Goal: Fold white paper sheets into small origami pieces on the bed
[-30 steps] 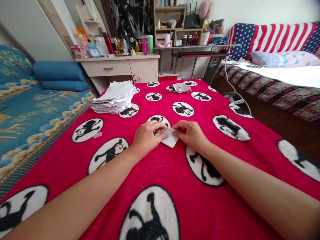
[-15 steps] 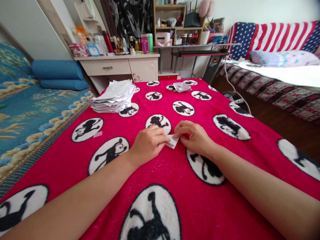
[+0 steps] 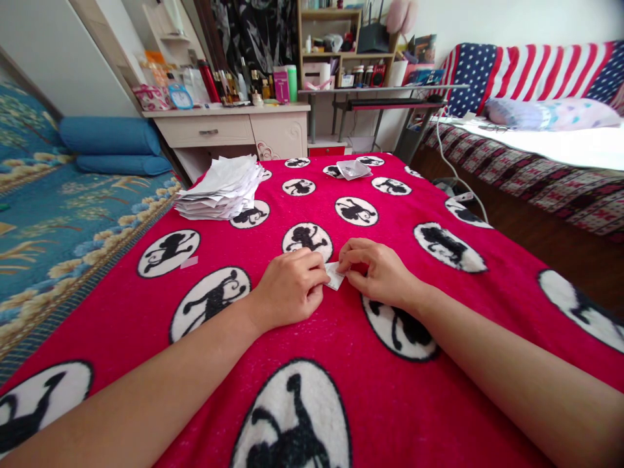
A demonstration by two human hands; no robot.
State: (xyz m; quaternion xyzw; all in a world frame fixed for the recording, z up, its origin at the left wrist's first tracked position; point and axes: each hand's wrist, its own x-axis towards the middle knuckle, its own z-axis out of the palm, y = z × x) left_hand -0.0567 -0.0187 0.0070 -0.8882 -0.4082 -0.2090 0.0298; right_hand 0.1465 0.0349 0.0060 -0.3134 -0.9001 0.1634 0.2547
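Observation:
A small folded piece of white paper (image 3: 334,276) lies between my hands, low over the red blanket with monkey ovals (image 3: 302,338). My left hand (image 3: 294,286) has its fingers closed on the paper's left side. On the other side, my right hand (image 3: 373,268) pinches the paper's upper right edge between thumb and fingertips. The fingers cover both ends of the paper, so only its middle shows.
A thick stack of white paper sheets (image 3: 221,188) sits at the back left of the blanket. Farther back lies a clear plastic packet (image 3: 353,169). A small pale paper scrap (image 3: 189,262) rests left of my hands. Behind stands a cluttered white dresser (image 3: 229,127).
My left hand has shifted slightly down and its fingers have curled in more. The paper between the hands looks flatter. My right hand stays nearly in place, still pinching.

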